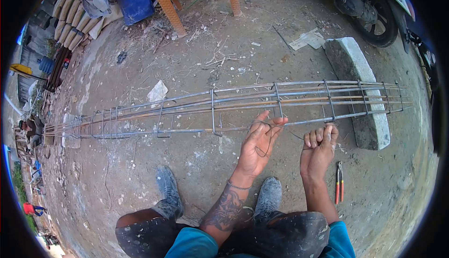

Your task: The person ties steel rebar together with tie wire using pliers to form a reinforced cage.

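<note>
A long rebar cage (243, 98) of straight bars and square stirrups lies across the ground in front of me. My left hand (257, 148) is palm up at the near bar, its fingers curled around a thin tie wire (263, 153) that loops over the palm. The fingertips are close to a stirrup (279, 100). Just below the near bar, to the right, my right hand (320, 150) is closed, with a thin strand of wire running toward it from the left hand. What lies inside its fingers is mostly hidden.
A concrete block (381, 134) props the cage's right end. Pincers with red handles (339, 183) lie near my right forearm. An orange plastic chair (166, 0), stacked sacks (70, 17) and a motorbike wheel (381, 29) stand beyond. Another person (33, 129) is at the far left end.
</note>
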`<move>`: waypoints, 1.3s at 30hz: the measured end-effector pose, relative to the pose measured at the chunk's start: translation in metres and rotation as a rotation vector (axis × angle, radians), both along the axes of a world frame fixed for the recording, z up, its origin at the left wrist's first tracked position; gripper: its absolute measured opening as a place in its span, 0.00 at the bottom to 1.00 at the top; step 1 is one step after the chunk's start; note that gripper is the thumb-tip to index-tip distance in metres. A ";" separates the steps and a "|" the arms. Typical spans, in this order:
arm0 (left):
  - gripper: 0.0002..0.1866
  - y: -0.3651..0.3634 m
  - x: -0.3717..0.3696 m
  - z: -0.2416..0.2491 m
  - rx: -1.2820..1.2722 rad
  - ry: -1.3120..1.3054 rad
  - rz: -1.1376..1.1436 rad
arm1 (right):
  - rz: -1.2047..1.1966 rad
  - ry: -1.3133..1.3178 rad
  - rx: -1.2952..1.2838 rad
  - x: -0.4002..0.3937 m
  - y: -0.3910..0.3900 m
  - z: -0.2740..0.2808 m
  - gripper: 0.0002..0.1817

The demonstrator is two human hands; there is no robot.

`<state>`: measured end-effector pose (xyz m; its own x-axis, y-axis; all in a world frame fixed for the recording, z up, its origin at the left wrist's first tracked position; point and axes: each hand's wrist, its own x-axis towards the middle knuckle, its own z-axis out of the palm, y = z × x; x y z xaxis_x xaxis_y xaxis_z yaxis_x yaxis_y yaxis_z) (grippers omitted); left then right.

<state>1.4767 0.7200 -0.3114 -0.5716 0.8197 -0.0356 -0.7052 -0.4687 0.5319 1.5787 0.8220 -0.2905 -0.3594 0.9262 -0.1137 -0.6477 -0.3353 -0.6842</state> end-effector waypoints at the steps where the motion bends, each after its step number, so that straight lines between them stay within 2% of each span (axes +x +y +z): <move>1: 0.25 0.000 -0.003 -0.002 0.017 -0.015 -0.004 | 0.029 -0.019 0.018 -0.007 -0.011 0.005 0.04; 3: 0.20 0.002 -0.011 -0.008 -0.083 0.102 0.301 | 0.084 -0.046 0.065 -0.021 -0.026 0.014 0.03; 6: 0.17 -0.014 -0.029 -0.002 -0.187 0.136 0.414 | 0.173 -0.141 0.064 -0.044 -0.051 0.037 0.03; 8: 0.15 -0.025 -0.040 0.004 -0.100 0.007 0.394 | 0.233 -0.197 0.073 -0.055 -0.069 0.045 0.03; 10: 0.16 -0.036 -0.050 0.007 0.045 -0.307 0.302 | 0.279 -0.255 0.086 -0.065 -0.083 0.056 0.02; 11: 0.16 -0.039 -0.057 0.011 0.056 -0.326 0.292 | 0.276 -0.311 0.098 -0.071 -0.087 0.063 0.02; 13: 0.17 -0.047 -0.071 0.020 -0.190 -0.379 0.352 | 0.271 -0.430 0.101 -0.081 -0.100 0.078 0.03; 14: 0.17 -0.051 -0.076 0.021 -0.191 -0.403 0.330 | 0.232 -0.481 0.101 -0.088 -0.110 0.087 0.03; 16: 0.18 -0.059 -0.083 0.022 -0.020 -0.531 0.040 | 0.212 -0.571 0.182 -0.096 -0.127 0.108 0.03; 19: 0.22 -0.080 -0.097 0.050 0.054 -0.655 -0.122 | 0.187 -0.655 0.358 -0.110 -0.142 0.133 0.06; 21: 0.24 -0.094 -0.107 0.060 0.160 -0.559 -0.150 | 0.151 -0.708 0.376 -0.114 -0.155 0.139 0.07; 23: 0.25 -0.104 -0.124 0.060 0.224 -0.425 -0.073 | 0.182 -0.678 0.387 -0.123 -0.156 0.134 0.07; 24: 0.22 -0.109 -0.137 0.057 0.146 -0.433 -0.079 | 0.207 -0.647 0.391 -0.126 -0.158 0.125 0.07; 28: 0.15 -0.123 -0.153 0.024 0.138 -0.468 -0.055 | 0.285 -0.616 0.287 -0.140 -0.181 0.085 0.06; 31: 0.15 -0.126 -0.157 0.030 -0.146 -0.306 0.259 | 0.254 -0.598 0.251 -0.154 -0.175 0.069 0.05; 32: 0.15 -0.125 -0.157 0.030 -0.135 -0.282 0.291 | 0.253 -0.538 0.231 -0.157 -0.171 0.060 0.06; 34: 0.17 -0.128 -0.156 0.026 -0.180 -0.086 0.448 | 0.264 -0.434 0.213 -0.158 -0.172 0.041 0.08; 35: 0.19 -0.124 -0.154 0.025 -0.176 0.036 0.531 | 0.243 -0.461 0.156 -0.158 -0.170 0.034 0.08; 39: 0.23 -0.113 -0.130 0.032 -0.153 0.239 0.626 | 0.164 -0.418 0.025 -0.140 -0.152 0.024 0.09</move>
